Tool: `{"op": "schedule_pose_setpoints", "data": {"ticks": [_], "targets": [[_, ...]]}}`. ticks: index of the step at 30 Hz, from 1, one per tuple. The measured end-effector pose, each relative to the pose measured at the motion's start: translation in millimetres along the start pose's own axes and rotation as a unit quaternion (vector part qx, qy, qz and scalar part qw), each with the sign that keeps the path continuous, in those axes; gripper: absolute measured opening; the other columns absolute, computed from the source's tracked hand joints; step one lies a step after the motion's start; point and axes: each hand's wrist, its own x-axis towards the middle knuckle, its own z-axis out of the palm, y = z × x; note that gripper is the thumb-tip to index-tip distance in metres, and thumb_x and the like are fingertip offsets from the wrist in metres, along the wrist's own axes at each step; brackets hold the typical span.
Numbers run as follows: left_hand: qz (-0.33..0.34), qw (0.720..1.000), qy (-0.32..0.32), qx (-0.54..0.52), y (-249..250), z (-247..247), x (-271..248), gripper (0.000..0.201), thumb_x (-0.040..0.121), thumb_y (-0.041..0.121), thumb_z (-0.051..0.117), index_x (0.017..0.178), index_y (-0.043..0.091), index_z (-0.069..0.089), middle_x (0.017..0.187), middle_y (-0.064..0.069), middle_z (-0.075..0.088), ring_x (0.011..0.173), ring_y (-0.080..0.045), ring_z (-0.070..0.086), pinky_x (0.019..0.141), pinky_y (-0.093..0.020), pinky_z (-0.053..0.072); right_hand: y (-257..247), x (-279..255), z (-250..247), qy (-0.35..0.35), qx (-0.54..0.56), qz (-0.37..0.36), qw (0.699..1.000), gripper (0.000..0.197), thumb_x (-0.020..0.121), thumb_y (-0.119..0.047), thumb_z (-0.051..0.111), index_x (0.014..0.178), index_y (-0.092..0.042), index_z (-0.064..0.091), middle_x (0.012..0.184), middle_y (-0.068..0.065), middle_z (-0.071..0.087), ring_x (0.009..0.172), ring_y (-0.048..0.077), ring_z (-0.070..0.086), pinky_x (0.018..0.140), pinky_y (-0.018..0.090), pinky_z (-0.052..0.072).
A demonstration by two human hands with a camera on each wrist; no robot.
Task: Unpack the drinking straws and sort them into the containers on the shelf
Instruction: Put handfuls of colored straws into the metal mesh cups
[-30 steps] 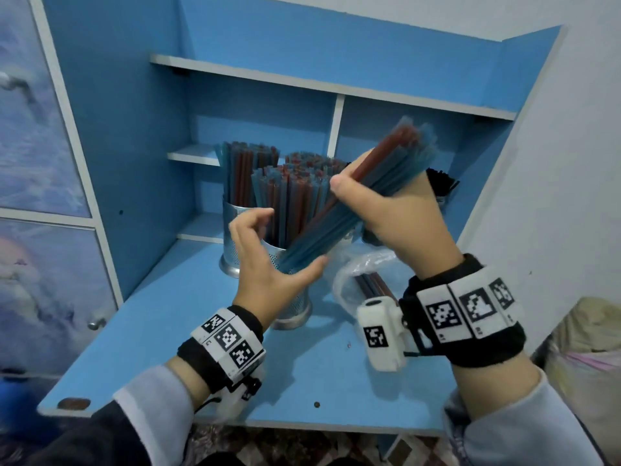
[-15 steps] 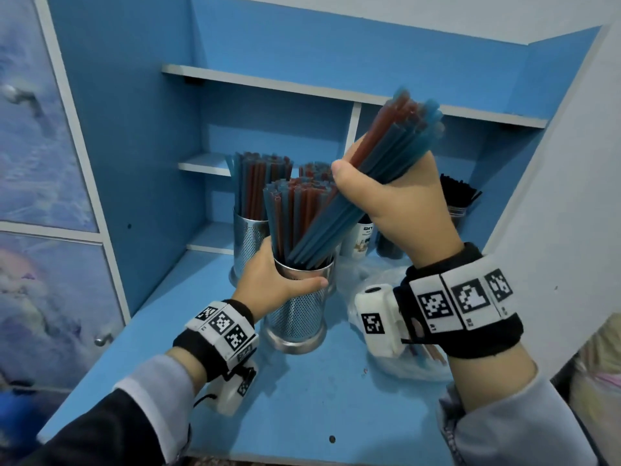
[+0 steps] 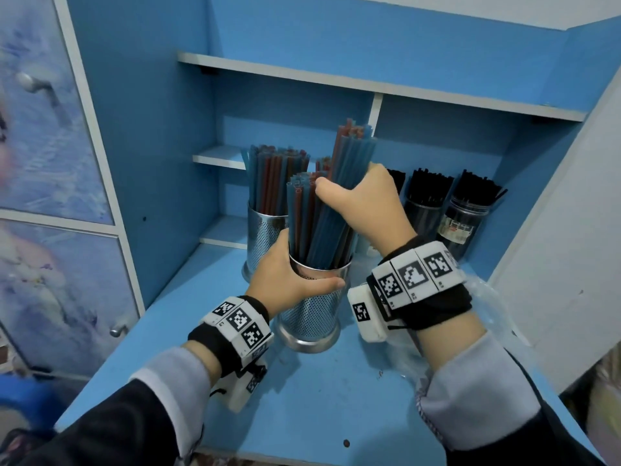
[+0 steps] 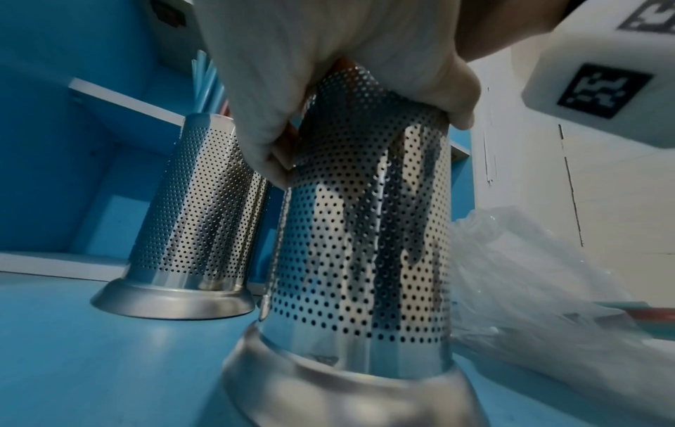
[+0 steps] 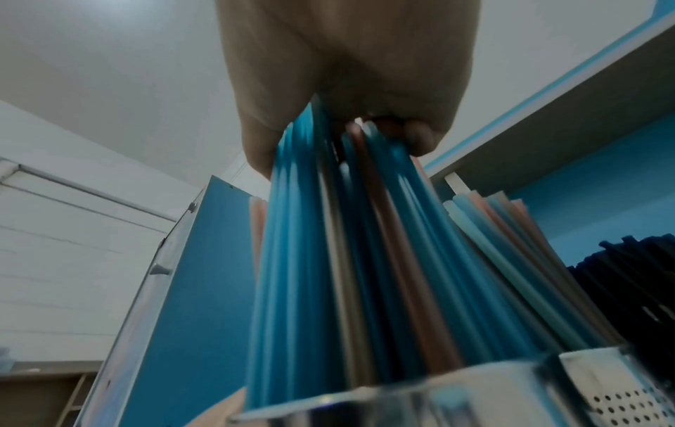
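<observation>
Here your left hand [image 3: 289, 280] wraps the near perforated cup [image 3: 311, 317], while just above it your right hand's fingers [image 5: 420, 138] grip the straw bundle [image 3: 336, 203], its long axis near upright, lower ends already inside the cup.

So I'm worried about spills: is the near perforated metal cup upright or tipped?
Upright. The near perforated metal cup stands base-flat on the blue desk, with the left hand gripping its rim.

Grey sleeves [image 3: 174, 381], black wristbands [image 3: 437, 307] bearing white coded tags [image 3: 415, 274].
</observation>
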Motion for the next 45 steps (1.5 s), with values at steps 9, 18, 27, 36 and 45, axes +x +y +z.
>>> {"op": "schedule_pose_setpoints", "data": {"ticks": [9, 18, 27, 36, 45], "targets": [[0.012, 1.000, -0.001, -0.011, -2.1, 0.3, 0.8, 0.092, 0.043, 0.057, 0.094, 0.121, 0.046, 0.046, 0.115, 0.025, 0.066, 0.106, 0.009, 0.061, 0.091, -0.023, 0.050, -9.8, -9.8, -6.8, 0.066, -0.066, -0.089, 0.992, 0.069, 0.079, -0.053, 0.073, 0.131, -0.019, 0.043, 0.128, -0.003, 0.043, 0.125, 0.014, 0.039, 0.106, 0.040, 0.040], [0.013, 1.000, -0.007, -0.011, -1.3, 0.4, 1.1, 0.094, 0.045, 0.054, 0.095, 0.125, 0.042, 0.046, 0.115, 0.026, 0.065, 0.105, 0.011, 0.060, 0.088, -0.017, 0.048, -21.2, -4.9, -13.2, 0.022, -0.143, -0.235, 0.961, 0.053, 0.098, -0.026, 0.055, 0.147, -0.009, 0.040, 0.152, 0.004, 0.039, 0.146, 0.018, 0.027, 0.121, 0.035, 0.021], [0.013, 1.000, -0.008, 0.001, 2.9, -0.5, -0.6, 0.087, 0.051, 0.046, 0.094, 0.123, 0.033, 0.048, 0.110, 0.015, 0.069, 0.100, 0.002, 0.065, 0.086, -0.028, 0.055, -4.8, -36.6, 1.7, -0.044, -0.220, -0.199, 0.954, 0.046, 0.100, -0.029, 0.051, 0.141, -0.010, 0.048, 0.147, 0.003, 0.047, 0.140, 0.015, 0.037, 0.119, 0.027, 0.021], [-0.008, 1.000, -0.014, 0.021, 7.1, -2.5, -4.2, 0.094, 0.049, 0.059, 0.091, 0.126, 0.037, 0.041, 0.109, 0.015, 0.069, 0.095, 0.001, 0.067, 0.081, -0.021, 0.052, -9.6, -42.5, 1.4, -0.101, -0.285, -0.166, 0.939, 0.061, 0.102, -0.043, 0.040, 0.155, -0.016, 0.024, 0.163, 0.001, 0.018, 0.150, 0.014, 0.010, 0.123, 0.031, 0.005], [-0.038, 0.998, 0.014, -0.053, 14.6, 2.3, -17.2, 0.103, 0.059, 0.033, 0.094, 0.140, 0.023, 0.032, 0.123, 0.017, 0.056, 0.107, 0.010, 0.059, 0.095, -0.017, 0.047, -4.6, -56.0, -16.9, -0.105, -0.178, -0.158, 0.966, 0.064, 0.100, -0.038, 0.050, 0.154, -0.016, 0.024, 0.163, -0.001, 0.013, 0.150, 0.012, 0.008, 0.121, 0.028, 0.009]]}}
